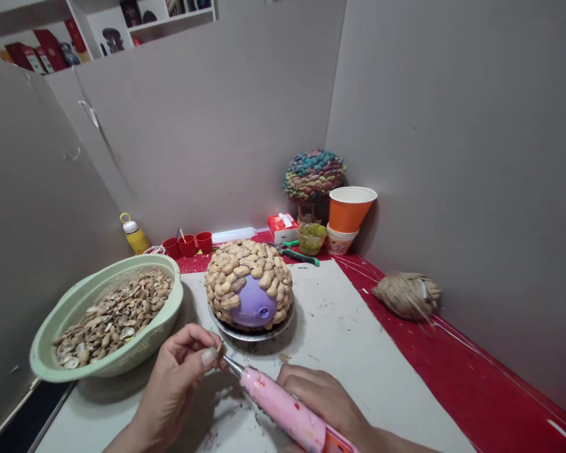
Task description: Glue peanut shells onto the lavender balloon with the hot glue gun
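My left hand [183, 371] pinches a small brown peanut shell [222, 356] between thumb and fingertips. At the shell sits the metal nozzle of a pink glue gun [283, 402], around which my right hand [325, 396] is closed. Its handle and trigger are mostly hidden. Beyond both hands, a purple ball [252, 302] covered largely with peanut shells [245, 258] rests on a round metal dish [249, 335]. A bare purple patch with a small round valve faces me. On the left, a green colander [177, 308] holds many loose shells [117, 314].
Grey-white board [349, 352] covers the red table [490, 377]. At the back are a yellow bottle [136, 236], red cups [187, 245], green-handled pliers [302, 257], stacked paper cups [351, 211] and a colourful shell tree [314, 176]. A twine bundle [405, 294] lies right, near the wall.
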The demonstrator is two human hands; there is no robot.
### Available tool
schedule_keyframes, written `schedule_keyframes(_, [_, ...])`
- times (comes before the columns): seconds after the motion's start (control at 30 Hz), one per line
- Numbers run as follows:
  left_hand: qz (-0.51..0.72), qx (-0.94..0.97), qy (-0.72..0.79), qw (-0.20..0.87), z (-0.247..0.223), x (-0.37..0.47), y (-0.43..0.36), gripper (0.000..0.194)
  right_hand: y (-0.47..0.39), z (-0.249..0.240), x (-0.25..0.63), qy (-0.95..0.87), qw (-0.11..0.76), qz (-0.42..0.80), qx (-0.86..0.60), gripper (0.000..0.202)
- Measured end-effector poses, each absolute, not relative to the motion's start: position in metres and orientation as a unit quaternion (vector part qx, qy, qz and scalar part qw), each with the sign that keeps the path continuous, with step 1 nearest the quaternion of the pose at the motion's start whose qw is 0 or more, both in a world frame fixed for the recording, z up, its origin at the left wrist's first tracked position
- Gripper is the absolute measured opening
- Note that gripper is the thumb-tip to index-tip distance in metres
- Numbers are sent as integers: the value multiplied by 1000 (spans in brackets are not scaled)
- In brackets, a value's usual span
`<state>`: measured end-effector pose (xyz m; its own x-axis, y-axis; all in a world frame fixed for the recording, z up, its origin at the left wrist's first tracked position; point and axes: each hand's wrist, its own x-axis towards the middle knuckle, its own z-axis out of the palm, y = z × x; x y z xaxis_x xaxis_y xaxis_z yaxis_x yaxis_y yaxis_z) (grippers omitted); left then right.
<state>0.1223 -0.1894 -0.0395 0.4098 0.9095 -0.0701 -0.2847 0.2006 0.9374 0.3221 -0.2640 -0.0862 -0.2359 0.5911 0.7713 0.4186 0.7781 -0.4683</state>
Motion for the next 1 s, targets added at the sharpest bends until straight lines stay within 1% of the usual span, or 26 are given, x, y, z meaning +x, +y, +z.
schedule_keyframes(0.1, [426, 469, 340, 695, -40, 124, -189, 20, -263, -87, 322, -779, 517, 79, -346, 26])
schedule_keyframes(0.3, [424, 471, 345, 693, -40, 124, -190, 20, -262, -87, 322, -777, 513, 93, -352, 31])
schedule_keyframes(0.53, [425, 480, 353, 681, -43, 124, -189, 20, -262, -86, 322, -778, 510, 96, -353, 30])
schedule_keyframes(0.67, [425, 482, 351, 681, -44, 124, -188, 20, -262, -86, 321, -783, 508, 75, -351, 30])
schedule_keyframes(1.0, [415, 487, 343, 687, -45, 123, -187, 16, -262, -84, 322, -782, 499, 96, -360, 31])
